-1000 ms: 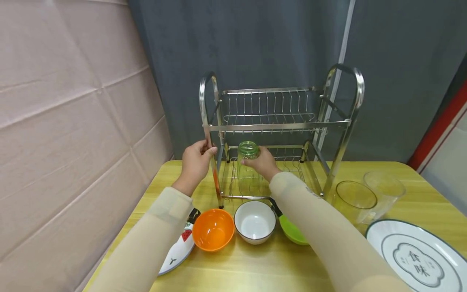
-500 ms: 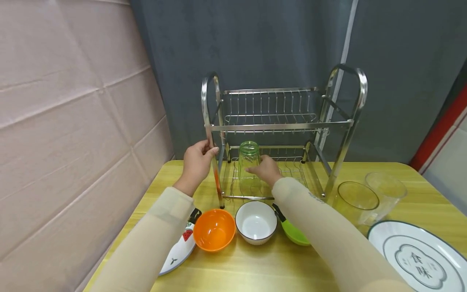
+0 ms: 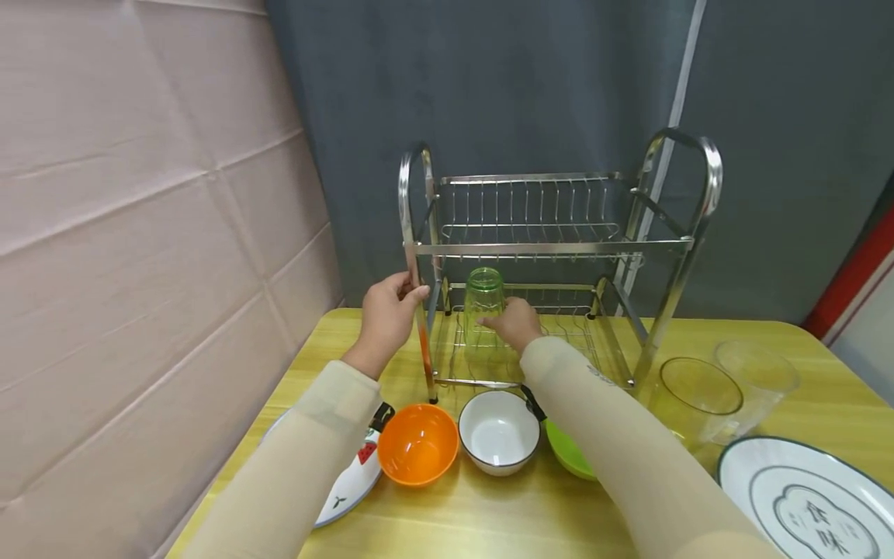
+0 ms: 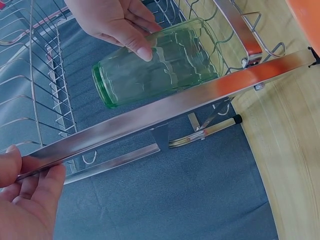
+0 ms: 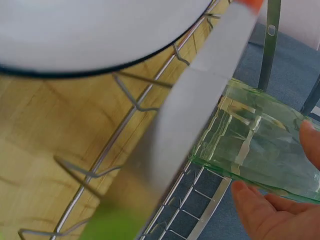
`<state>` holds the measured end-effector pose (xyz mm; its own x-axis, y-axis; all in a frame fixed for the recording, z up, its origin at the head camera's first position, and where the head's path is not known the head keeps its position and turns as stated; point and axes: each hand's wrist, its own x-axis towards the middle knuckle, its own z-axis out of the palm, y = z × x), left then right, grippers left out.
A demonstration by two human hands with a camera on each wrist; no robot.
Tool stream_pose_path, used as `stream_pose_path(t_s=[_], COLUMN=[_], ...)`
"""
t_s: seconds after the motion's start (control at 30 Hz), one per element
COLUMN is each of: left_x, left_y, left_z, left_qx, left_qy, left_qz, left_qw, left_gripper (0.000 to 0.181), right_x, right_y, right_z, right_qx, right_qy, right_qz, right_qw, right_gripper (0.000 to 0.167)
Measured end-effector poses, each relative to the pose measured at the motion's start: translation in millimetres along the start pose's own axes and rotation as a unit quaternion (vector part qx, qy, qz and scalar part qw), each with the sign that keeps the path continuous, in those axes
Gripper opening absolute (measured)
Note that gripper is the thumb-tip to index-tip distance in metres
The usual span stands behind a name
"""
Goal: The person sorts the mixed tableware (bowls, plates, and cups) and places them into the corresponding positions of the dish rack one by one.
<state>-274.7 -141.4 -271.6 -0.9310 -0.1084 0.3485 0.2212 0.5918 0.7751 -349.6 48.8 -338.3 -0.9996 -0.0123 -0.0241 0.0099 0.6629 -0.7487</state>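
Observation:
My left hand (image 3: 387, 314) pinches the front left post of a two-tier metal dish rack (image 3: 552, 248) between thumb and fingers. On the rack's lower tier stands a clear green drinking glass (image 3: 482, 307), its thick base facing up. My right hand (image 3: 518, 322) reaches in under the upper tier and holds the glass at its right side. In the left wrist view, the thumb lies across the front of the green glass (image 4: 160, 65), and the other fingers are partly hidden. Part of the glass also sits between thumb and fingers in the right wrist view.
Before the rack stand an orange bowl (image 3: 417, 446), a white bowl (image 3: 499, 435) and a green bowl (image 3: 569, 450), partly under my right sleeve. A strawberry-patterned plate (image 3: 349, 489) lies left. At right are an amber glass (image 3: 687, 404), a clear glass (image 3: 757, 380) and a white plate (image 3: 754, 481).
My right hand has slid a little lower along the green glass and slightly to the right of it. The left hand keeps its grip on the post. The head view has shifted slightly.

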Motion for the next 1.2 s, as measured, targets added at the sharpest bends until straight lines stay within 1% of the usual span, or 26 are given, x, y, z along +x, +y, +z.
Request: stream_pose_path(t_s=[0.23,0.47,0.67,0.8,1.0,1.2], left_x=[-1.0,-0.6,-0.9,-0.7,-0.9,-1.9], left_y=[1.8,0.0,-0.8,-1.3,-1.8,-0.8], left_z=[-0.6,0.2,1.1,1.1,1.3,1.9], left_qx=[0.0,0.006,0.008,0.006,0.007,0.002], left_qy=[-0.001,0.002,0.002,0.004,0.005,0.003], left_qz=[-0.006,-0.001,0.004,0.006,0.008,0.001], left_qw=[1.0,1.0,1.0,1.0,0.9999,1.0], left_gripper=[0.022,0.021,0.022,0.022,0.021,0.021], right_x=[5.0,7.0,7.6,7.4,8.2,13.4], right_y=[0,0,-2,-2,-2,0], right_z=[1,1,1,2,2,4], right_qx=[0.0,0.013,-0.004,-0.004,0.016,0.013], right_qy=[0.002,0.011,0.019,0.014,0.006,0.005], right_qz=[0.004,0.006,0.003,0.004,0.007,0.007], right_qw=[1.0,0.9998,0.9998,0.9999,0.9998,0.9999], right_gripper=[0.076,0.072,0.068,0.064,0.06,0.056])
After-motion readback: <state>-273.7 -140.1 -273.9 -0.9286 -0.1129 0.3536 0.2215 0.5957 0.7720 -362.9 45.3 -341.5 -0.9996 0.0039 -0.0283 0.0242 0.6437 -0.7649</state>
